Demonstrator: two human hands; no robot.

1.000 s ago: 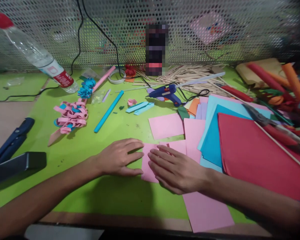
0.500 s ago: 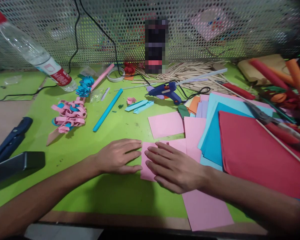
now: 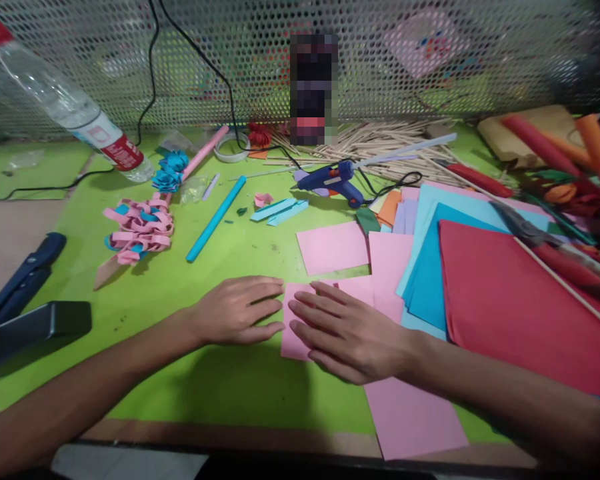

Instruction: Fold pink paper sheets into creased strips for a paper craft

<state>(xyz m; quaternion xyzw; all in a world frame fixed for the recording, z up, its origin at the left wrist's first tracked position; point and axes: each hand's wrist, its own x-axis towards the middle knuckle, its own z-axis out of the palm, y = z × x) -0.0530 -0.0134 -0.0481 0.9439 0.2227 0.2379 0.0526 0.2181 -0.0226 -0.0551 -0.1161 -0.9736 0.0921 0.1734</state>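
My right hand (image 3: 347, 333) lies flat, fingers stretched out, on a small pink paper piece (image 3: 293, 337) on the green table (image 3: 180, 300). My left hand (image 3: 240, 310) rests palm down just left of that piece, fingertips at its left edge, fingers extended. Neither hand grips anything. More pink sheets lie around: one behind (image 3: 333, 247) and a larger one (image 3: 413, 417) under my right forearm near the front edge.
A stack of red (image 3: 520, 300) and blue (image 3: 425, 280) paper lies to the right with scissors (image 3: 540, 243) on it. A blue glue gun (image 3: 330, 181), wooden sticks (image 3: 380, 147), blue paper roll (image 3: 215, 219), pink paper curls (image 3: 137, 230), tilted bottle (image 3: 60, 103) and a dark stapler-like tool (image 3: 25, 320) surround.
My right hand has slid slightly leftward over the pink piece, closer to my left hand. The left hand has stayed put.
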